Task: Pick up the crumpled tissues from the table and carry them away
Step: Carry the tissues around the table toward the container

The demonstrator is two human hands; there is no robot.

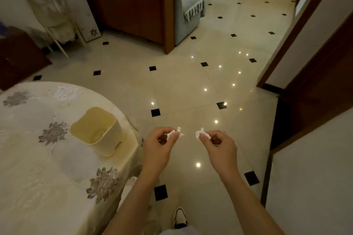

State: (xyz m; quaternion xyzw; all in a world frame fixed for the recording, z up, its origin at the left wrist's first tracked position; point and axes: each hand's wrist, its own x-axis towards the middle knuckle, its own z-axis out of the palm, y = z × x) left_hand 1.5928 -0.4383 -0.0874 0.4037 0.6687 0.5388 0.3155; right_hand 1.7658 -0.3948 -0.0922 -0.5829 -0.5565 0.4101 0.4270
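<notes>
White crumpled tissue in each of your hands: left hand [160,142] pinches one wad [174,133] between thumb and fingertips, right hand [218,144] pinches the other wad [200,133] the same way. Both are off the table, held over the glossy cream floor tiles [191,86] with little black diamond insets. Beside your left arm sits the round table [38,158] in an embroidered floral cloth, with a squarish cream plastic bin [98,129] near its edge. Can't make out what's inside it. One shoe [180,217] peeks out below.
</notes>
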